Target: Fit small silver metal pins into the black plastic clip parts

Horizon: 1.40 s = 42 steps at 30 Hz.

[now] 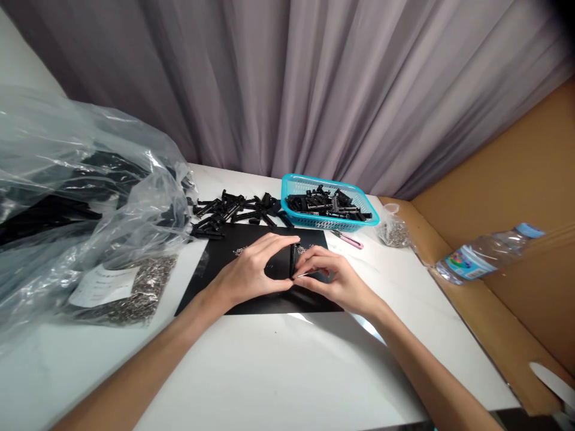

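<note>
Over a black mat (197, 290), my left hand (256, 266) grips a slim black plastic part (292, 258) upright by its two ends, between thumb and fingers. My right hand (327, 272) is closed in a pinch at the lower end of that part, on a small, thin, shiny metal piece (306, 275) whose exact kind I cannot make out. Behind the hands, a little heap of small metal pieces (240, 250) lies on the mat, and a second small heap (305, 248) shows just past the black part.
Loose black plastic parts (229, 209) lie behind the mat, beside a blue basket (330, 225) of similar parts. Nearby are a pink-handled cutter (350, 240) and a small bag of metal pieces (395, 230). Large clear bags (148, 209) fill the left; a water bottle (489, 254) lies on cardboard at right.
</note>
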{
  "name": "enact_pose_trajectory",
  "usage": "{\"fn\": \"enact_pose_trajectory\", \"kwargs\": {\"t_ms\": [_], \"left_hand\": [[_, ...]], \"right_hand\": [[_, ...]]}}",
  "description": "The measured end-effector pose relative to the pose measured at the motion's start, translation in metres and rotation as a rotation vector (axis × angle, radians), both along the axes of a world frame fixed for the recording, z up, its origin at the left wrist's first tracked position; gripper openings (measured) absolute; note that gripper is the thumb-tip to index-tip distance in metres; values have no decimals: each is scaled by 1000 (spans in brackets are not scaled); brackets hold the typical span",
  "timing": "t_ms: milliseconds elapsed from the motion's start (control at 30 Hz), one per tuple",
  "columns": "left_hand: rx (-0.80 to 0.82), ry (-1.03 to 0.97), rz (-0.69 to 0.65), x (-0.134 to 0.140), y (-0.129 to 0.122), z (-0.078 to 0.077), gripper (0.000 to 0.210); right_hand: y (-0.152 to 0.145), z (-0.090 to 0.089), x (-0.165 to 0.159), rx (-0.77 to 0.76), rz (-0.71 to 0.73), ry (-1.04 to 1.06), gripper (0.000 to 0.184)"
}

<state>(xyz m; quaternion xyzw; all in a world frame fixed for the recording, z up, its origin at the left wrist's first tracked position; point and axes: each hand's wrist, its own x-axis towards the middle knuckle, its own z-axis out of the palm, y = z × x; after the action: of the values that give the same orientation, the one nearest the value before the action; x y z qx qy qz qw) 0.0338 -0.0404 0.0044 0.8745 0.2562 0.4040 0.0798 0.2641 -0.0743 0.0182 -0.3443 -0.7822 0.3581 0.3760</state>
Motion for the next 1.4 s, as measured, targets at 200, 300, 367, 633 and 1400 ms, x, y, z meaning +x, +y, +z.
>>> {"fn": "enact_pose_trajectory", "kwargs": {"t_ms": [200,300,367,633,1400], "left_hand": [[34,-13,10,2,-2,0,68],[55,-12,34,3,-4,0,66],[98,5,38,4,-4,-2,64],[95,5,75,4,-4,-1,63],[-254,-140,76,4,2,8,58]], "right_hand": [[1,-1,-1,-241,-7,74,22],[2,-1,-1,-313,-22,105,30],[3,-3,-2,-337,-26,113,34],[2,-4,0,-242,-53,33,33],[-9,3,-4,-204,-196,451,22]]}}
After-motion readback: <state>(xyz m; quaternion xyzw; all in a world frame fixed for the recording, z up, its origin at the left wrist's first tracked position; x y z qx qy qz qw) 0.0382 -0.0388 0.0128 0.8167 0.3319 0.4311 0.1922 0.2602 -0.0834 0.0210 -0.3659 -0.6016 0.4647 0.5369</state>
